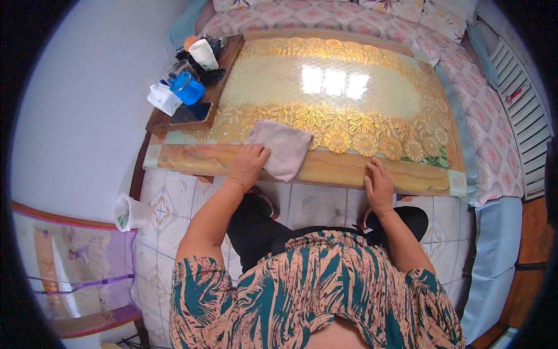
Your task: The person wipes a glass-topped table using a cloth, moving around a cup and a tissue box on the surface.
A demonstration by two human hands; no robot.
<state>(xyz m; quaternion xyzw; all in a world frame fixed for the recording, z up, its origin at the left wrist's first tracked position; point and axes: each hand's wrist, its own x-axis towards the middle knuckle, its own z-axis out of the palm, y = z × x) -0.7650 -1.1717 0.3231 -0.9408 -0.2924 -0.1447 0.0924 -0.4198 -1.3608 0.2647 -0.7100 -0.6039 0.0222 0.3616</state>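
Observation:
A folded greyish-pink cloth point(283, 150) lies over the near edge of the low table point(349, 174), left of the middle. My left hand point(250, 164) is at the cloth's left edge, its fingers bent against the fabric. Farther right, my right hand point(379, 183) rests on the table's front edge, holding nothing, with its fingers apart. Under a clear, shiny cover, a gold flower-patterned lace cloth point(314, 119) spreads across the tabletop.
At the table's left end, a dark wooden tray point(224, 64) bears a blue pot point(187, 88), white paper cups point(203, 54), a tissue pack point(164, 99) and a phone point(192, 113). A patterned sofa point(476, 116) borders the far and right sides. A white wastebasket point(131, 212) stands at left.

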